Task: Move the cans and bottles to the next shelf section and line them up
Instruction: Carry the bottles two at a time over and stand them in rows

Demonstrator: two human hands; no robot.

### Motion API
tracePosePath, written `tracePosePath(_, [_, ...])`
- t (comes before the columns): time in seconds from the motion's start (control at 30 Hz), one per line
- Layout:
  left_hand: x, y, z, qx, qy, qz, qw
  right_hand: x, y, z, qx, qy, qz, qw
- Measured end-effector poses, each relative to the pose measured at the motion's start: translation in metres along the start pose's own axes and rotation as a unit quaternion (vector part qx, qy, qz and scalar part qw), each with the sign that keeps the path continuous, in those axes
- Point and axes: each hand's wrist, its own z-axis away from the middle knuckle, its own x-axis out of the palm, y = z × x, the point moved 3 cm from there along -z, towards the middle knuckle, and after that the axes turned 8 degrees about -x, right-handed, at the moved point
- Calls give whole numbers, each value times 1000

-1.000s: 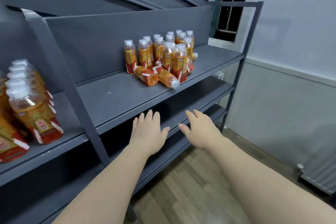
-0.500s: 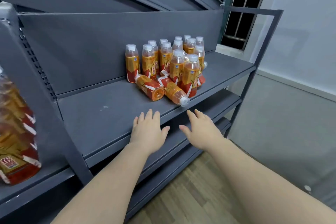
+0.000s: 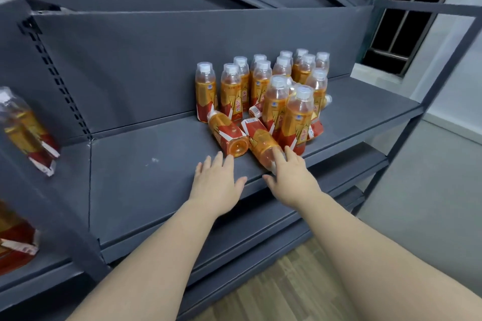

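At the left edge of the frame, blurred orange bottles with red labels (image 3: 24, 130) stand in the neighbouring shelf section, and another (image 3: 13, 240) shows below them in the lower left. A grey slotted upright (image 3: 54, 101) divides that section from the wide grey shelf (image 3: 146, 190) that fills the middle of the frame. Low in the centre, the left hand (image 3: 216, 185) reaches in palm down over the front part of this shelf, fingers straight and slightly spread, holding nothing; its fingertips stop just short of the round base of a fallen bottle (image 3: 229, 133), which lies on its side with the base towards the camera. Just right of it a second fallen bottle (image 3: 262, 142) lies with its neck end towards the shelf's front edge. The right hand (image 3: 292, 180) is laid over that neck end, fingers stretched out flat and thumb spread to the left, not wrapped around it; whether the fingers press on the bottle cannot be told. Behind both fallen bottles, centre right, a tight cluster of upright bottles (image 3: 284, 70) with clear caps stands against the shelf's back panel. A dark window (image 3: 407, 21) sits in the upper right, and wooden floor (image 3: 273, 294) shows at the bottom.
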Motion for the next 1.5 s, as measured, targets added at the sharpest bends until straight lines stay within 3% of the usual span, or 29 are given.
tracePosePath(0.2, [-3,9,-22,-55,15,-2,998,4,17,-32,-23,-36,-21,999])
tracePosePath(0.43, [2,10,-45,-109,54,53,991,10,18,-52,-42,-9,-31,999])
tracePosePath(0.73, [6,2,-73,-111,61,62,990,12,12,-67,-39,4,-26,999])
tracePosePath(1.13, [-4,-5,-101,-143,64,120,980,-28,-2,-81,-36,137,-48,989])
tracePosePath(1.5, [-6,-2,-125,-156,54,151,975,-55,-13,-103,-69,275,-129,950])
